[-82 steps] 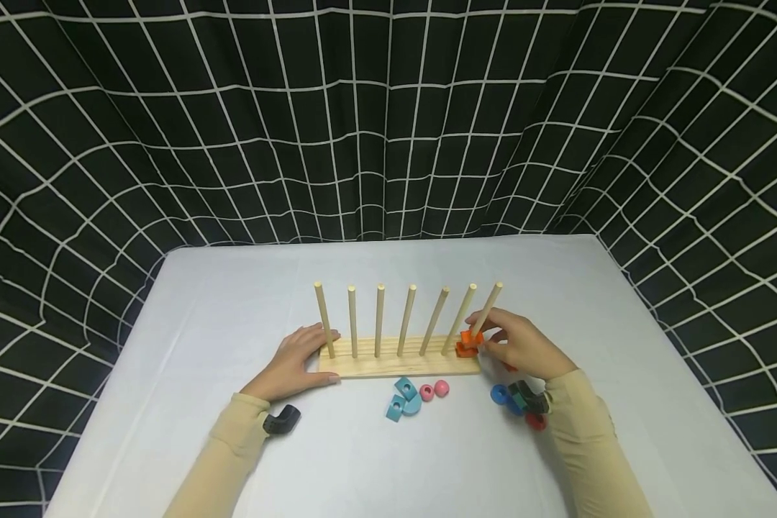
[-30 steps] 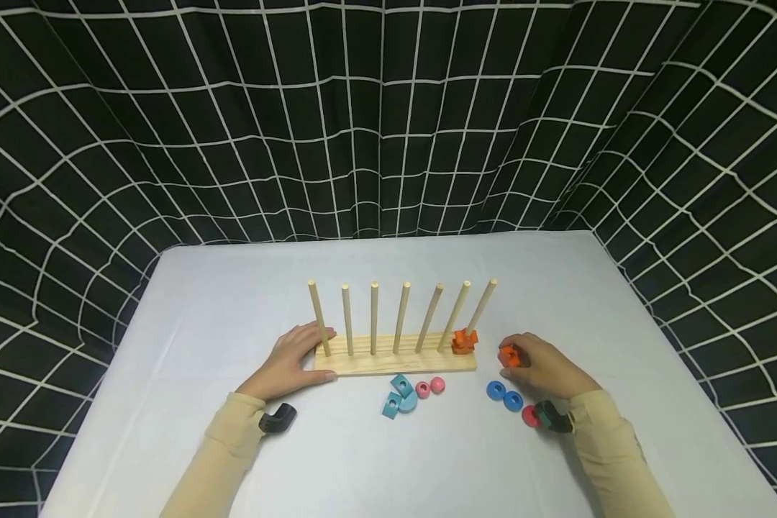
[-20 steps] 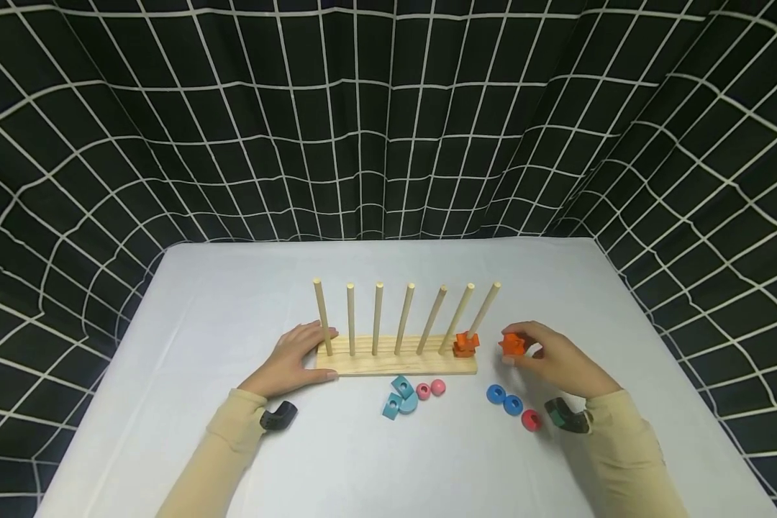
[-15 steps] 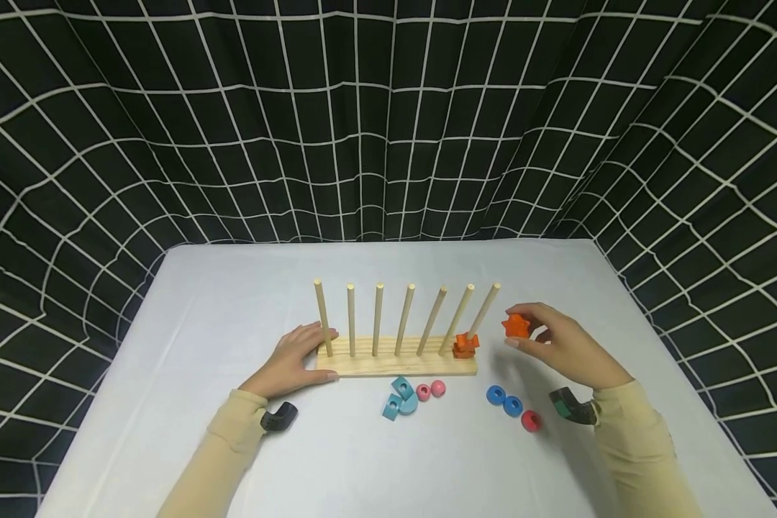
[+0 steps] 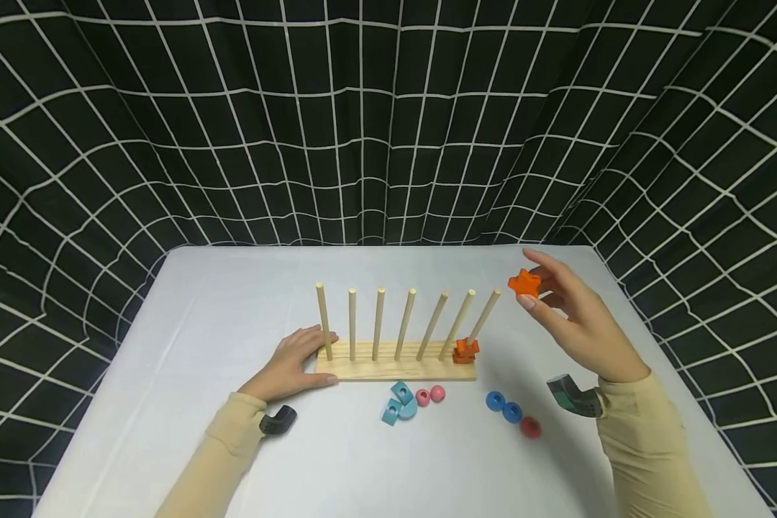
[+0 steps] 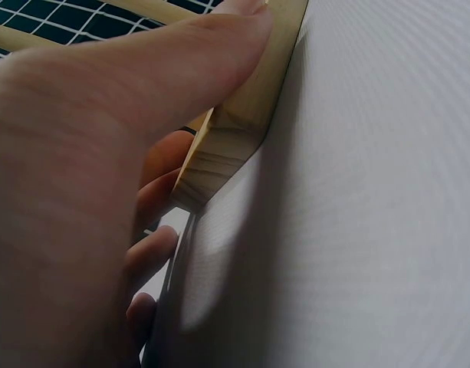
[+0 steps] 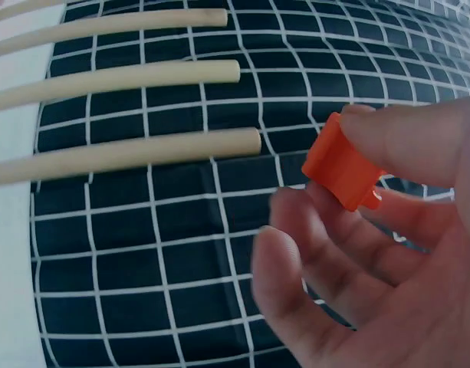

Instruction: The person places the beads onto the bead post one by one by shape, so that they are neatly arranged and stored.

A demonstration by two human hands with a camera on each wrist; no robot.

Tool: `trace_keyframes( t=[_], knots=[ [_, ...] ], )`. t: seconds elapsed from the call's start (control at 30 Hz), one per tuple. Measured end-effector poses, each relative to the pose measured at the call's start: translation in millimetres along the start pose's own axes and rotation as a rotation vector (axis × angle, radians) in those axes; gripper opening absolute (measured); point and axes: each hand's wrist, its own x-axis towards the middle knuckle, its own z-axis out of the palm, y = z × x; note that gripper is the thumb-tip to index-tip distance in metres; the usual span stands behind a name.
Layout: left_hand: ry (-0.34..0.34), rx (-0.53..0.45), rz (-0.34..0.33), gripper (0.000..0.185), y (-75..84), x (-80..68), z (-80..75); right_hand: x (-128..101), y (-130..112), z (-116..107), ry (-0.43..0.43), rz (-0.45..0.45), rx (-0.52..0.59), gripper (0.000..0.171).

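My right hand (image 5: 579, 320) pinches an orange star-shaped bead (image 5: 524, 283) between thumb and fingers, up beside the top of the rightmost peg (image 5: 485, 316). In the right wrist view the star bead (image 7: 343, 162) is seen from its side, apart from the peg ends. A wooden peg rack (image 5: 395, 369) with a row of upright pegs lies on the table. Two orange star beads (image 5: 466, 351) are stacked at the foot of the rightmost peg. My left hand (image 5: 291, 365) holds the rack's left end, thumb along the front and fingers behind, as the left wrist view shows with the rack's end (image 6: 219, 157).
In front of the rack lie several teal beads (image 5: 391, 411) and two pink beads (image 5: 437, 393). Two blue ring beads (image 5: 495, 401) and a red bead (image 5: 530, 427) lie to the right. A black gridded curtain (image 5: 388, 129) stands around the white table (image 5: 246, 288).
My right hand left the stacked stars, took another orange star bead from the table right of the rack and raised it to peg-top height. The left hand stayed at the rack's end.
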Motion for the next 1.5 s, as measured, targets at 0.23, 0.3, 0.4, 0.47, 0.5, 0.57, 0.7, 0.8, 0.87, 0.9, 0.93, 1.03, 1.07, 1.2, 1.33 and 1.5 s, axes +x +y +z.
trace_keyframes(
  t=[0.23,0.3,0.4,0.47,0.5,0.57,0.7,0.8,0.87,0.9,0.93,1.03,1.07,1.2,1.33,1.5],
  knots=[
    [0.002,-0.023,0.026,0.074,3.7,3.1,3.6,3.6,3.9,9.6,0.056,-0.138,0.027,0.050],
    [0.000,-0.010,0.029,0.074,2.2,3.6,6.7,2.4,5.8,10.8,0.060,-0.168,0.007,0.049],
    [-0.007,0.000,0.029,0.075,-0.8,3.8,10.4,0.5,8.5,12.2,0.057,-0.196,-0.024,0.049],
    [-0.010,0.012,0.021,0.075,-3.6,3.7,12.3,0.3,9.5,13.3,0.053,-0.218,-0.042,0.051],
    [-0.011,0.009,0.017,0.076,-4.8,3.6,12.6,0.5,9.8,13.9,0.053,-0.225,-0.052,0.052],
    [-0.012,0.008,0.015,0.076,-6.7,3.5,12.9,0.8,10.4,15.5,0.051,-0.235,-0.061,0.053],
    [-0.018,0.016,0.015,0.075,-8.4,3.9,12.1,-0.6,11.8,19.8,0.056,-0.205,-0.042,0.057],
    [-0.022,0.020,0.016,0.075,-9.2,4.4,12.7,-3.1,16.7,25.4,0.045,-0.153,-0.031,0.060],
    [-0.022,0.016,0.019,0.075,-9.4,4.0,13.7,-5.3,21.7,30.5,0.033,-0.122,-0.027,0.061],
    [-0.023,0.013,0.016,0.075,-9.3,3.6,14.1,-6.4,24.4,33.3,0.027,-0.116,-0.029,0.061],
    [-0.023,0.014,0.014,0.075,-9.4,3.1,14.4,-7.6,26.7,36.2,0.017,-0.116,-0.035,0.059],
    [-0.022,0.013,0.004,0.075,-8.9,1.5,14.0,-10.5,32.9,45.6,-0.008,-0.126,-0.039,0.051],
    [-0.024,0.014,-0.002,0.076,-8.8,1.0,13.7,-11.3,34.8,48.7,-0.018,-0.130,-0.041,0.047],
    [-0.017,0.016,-0.007,0.076,-9.0,0.2,12.0,-12.4,41.4,59.4,-0.066,-0.111,-0.031,0.034],
    [-0.001,0.020,-0.003,0.076,-8.3,-0.3,9.8,-11.4,47.5,66.4,-0.119,-0.071,-0.012,0.030],
    [0.013,0.020,-0.006,0.075,-8.1,0.0,6.5,-8.5,56.5,73.6,-0.176,-0.048,-0.018,0.030]
  ],
)
